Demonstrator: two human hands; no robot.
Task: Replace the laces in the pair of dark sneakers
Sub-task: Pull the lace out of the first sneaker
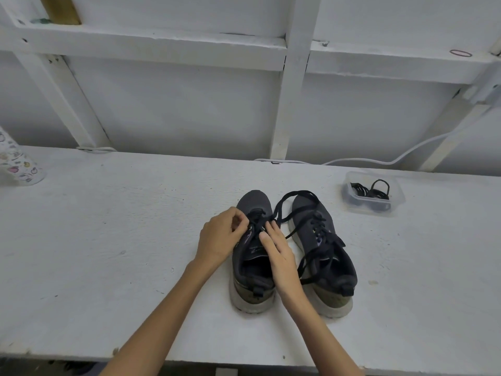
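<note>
Two hands on the left sneaker [250,297]. The pair sits side by side, heels toward the person, on the near half of the table. Left hand [221,236]: fingers curled, pinching lace at the eyelets. Right hand [279,251]: fingers nearly straight, laid on the tongue and the lace crossings, pressing rather than gripping as far as I can see. A loose black lace [296,192] runs out from under the fingers and loops over the toe of the right sneaker [337,301]; strands also lie across its opening. Risks, my read: a hard pull drags or tips the right sneaker through that draped slack. The loop could snag on that shoe's own lacing and knot. Dark lace on dark mesh makes a skipped eyelet or a twist easy to miss. Table [122,253] is rough white-painted board, scuffed, chipped at the near edge. Farther right, a clear plastic tub [400,198] holds black bands, well apart from the shoes. A patterned cup [20,165] is at far left, cut off. A white cable [366,159] runs along the back; behind it is a white wall with timber framing [291,90].
</note>
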